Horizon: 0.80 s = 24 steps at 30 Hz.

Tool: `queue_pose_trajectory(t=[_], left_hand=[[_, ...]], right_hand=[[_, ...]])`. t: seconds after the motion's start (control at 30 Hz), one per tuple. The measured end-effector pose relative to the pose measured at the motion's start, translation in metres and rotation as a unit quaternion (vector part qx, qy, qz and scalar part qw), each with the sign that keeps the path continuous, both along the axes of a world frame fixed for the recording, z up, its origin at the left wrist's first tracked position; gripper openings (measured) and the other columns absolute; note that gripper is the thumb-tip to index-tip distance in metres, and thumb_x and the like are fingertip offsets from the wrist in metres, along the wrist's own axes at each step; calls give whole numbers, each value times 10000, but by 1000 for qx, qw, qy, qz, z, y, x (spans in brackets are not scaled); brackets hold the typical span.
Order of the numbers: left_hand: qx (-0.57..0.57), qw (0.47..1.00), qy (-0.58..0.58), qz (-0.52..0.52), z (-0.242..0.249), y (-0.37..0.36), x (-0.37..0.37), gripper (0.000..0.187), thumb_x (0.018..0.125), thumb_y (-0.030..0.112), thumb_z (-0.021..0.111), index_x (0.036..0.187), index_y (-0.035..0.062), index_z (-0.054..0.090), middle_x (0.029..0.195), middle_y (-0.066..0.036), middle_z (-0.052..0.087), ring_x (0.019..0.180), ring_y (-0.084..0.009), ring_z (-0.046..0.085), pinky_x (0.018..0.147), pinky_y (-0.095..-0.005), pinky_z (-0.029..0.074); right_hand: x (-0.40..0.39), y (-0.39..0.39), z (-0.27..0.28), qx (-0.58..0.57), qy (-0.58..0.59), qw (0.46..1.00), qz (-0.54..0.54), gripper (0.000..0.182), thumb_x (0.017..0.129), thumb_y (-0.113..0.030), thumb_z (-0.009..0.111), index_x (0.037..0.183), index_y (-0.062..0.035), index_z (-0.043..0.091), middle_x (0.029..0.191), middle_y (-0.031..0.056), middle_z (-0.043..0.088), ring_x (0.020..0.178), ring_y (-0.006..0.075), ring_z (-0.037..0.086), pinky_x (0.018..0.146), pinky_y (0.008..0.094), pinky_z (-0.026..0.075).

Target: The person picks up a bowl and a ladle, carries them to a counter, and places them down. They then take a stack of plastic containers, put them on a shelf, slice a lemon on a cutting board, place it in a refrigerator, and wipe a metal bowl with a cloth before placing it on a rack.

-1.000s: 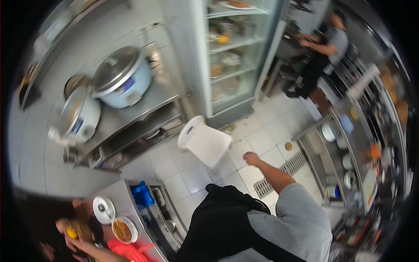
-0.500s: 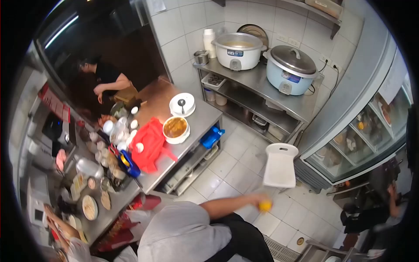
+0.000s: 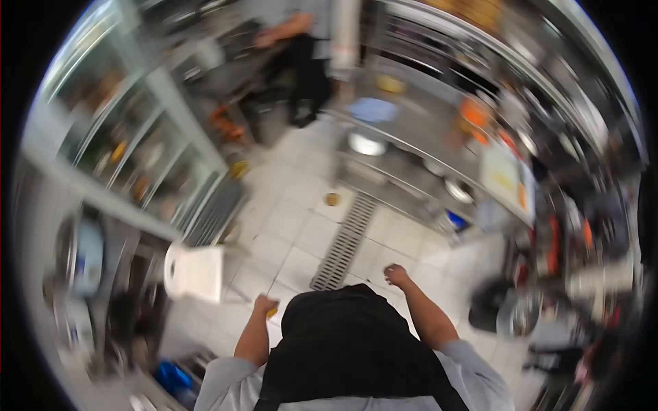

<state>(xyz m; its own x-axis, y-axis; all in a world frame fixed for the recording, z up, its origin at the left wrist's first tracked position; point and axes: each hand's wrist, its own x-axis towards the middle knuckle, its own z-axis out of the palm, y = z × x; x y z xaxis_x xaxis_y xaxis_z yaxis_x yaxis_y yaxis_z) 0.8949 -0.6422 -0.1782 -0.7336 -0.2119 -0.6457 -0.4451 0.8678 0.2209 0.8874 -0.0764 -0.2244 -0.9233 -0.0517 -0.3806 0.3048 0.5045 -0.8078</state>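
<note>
My left hand (image 3: 264,303) hangs low beside my black apron (image 3: 343,339), its fingers closed round a small yellow thing (image 3: 272,312). Only a bit of its yellow side shows below the fingers, so its kind stays unclear. Out in front on the other side, my right hand (image 3: 395,274) is held over the tiled floor with its fingers curled in. Nothing shows in it, and motion blur softens its outline.
A white plastic stool (image 3: 194,272) stands to the left near a glass-door fridge (image 3: 151,147). Ahead, a floor drain grate (image 3: 345,241) leads to a steel worktable (image 3: 425,127) bearing a blue cloth (image 3: 372,109). A co-worker (image 3: 312,65) stands at the back.
My view has swung round from the rice cookers and counter to the drain and worktable. Both my hands now show; the left still carries the yellow thing.
</note>
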Motion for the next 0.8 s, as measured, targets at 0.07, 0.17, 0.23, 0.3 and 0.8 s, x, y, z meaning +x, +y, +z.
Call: queue_pose_trajectory(t=[0.07, 0.17, 0.23, 0.3, 0.8], left_hand=[[-35, 992, -18, -119, 27, 41, 4, 591, 648, 459, 778, 882, -68, 649, 899, -224, 679, 864, -352, 667, 750, -420, 537], [29, 962, 14, -271, 34, 52, -33, 439, 731, 373, 700, 892, -34, 667, 812, -194, 676, 767, -324, 663, 674, -403, 527], [87, 922, 35, -376, 32, 71, -54, 307, 814, 287, 622, 902, 0, 686, 724, -164, 674, 670, -296, 659, 598, -387, 517], [133, 937, 25, -322, 20, 95, -101, 289, 816, 273, 632, 898, 0, 682, 714, -143, 662, 662, -261, 649, 578, -368, 509], [716, 566, -328, -242, 278, 616, -396, 498, 926, 130, 536, 1378, 47, 345, 1189, -124, 513, 1120, -257, 530, 944, -457, 474]], right_hand=[[17, 4, 82, -86, -161, 975, -125, 289, 853, -250, 605, 1030, -21, 612, 872, 111, 656, 699, 192, 661, 573, 312, 553], [39, 2, 103, -187, -215, 923, -258, 313, 814, -231, 649, 1054, -34, 615, 901, 102, 667, 697, 156, 667, 545, 308, 554], [54, 13, 103, -175, -211, 914, -299, 307, 837, -238, 636, 1057, -25, 611, 889, 94, 656, 707, 167, 660, 558, 306, 552], [67, 37, 38, -149, -142, 961, -182, 306, 854, -243, 629, 1056, -15, 607, 887, 84, 644, 704, 178, 652, 569, 299, 550], [-87, 257, 248, -108, 103, 850, -505, 215, 877, -134, 570, 1062, -38, 620, 925, 55, 652, 818, 146, 621, 669, 282, 517]])
